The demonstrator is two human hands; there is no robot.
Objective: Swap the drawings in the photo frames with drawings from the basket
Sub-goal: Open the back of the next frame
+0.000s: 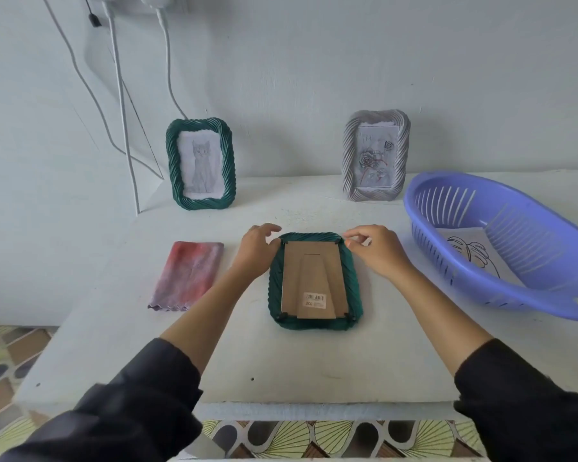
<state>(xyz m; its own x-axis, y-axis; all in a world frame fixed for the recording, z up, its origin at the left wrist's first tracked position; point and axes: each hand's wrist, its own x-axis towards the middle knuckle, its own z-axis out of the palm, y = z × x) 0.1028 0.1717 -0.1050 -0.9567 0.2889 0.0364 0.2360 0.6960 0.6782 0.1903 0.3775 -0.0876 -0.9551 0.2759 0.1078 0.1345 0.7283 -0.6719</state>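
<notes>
A dark green photo frame (349, 271) lies face down on the white table, its brown cardboard back (312, 278) up. My left hand (256, 250) touches its far left corner with the fingers apart. My right hand (377, 246) pinches at the far right corner clip. A second green frame (201, 163) with a cat drawing stands at the back left. A grey frame (376, 155) with a rose drawing stands at the back right. The purple basket (447, 261) on the right holds a leaf line drawing (474, 253).
A folded red and purple cloth (189, 273) lies left of the flat frame. White cables (124, 105) hang down the wall at the back left. The table's front edge (314, 408) is near my sleeves, with patterned floor tiles below.
</notes>
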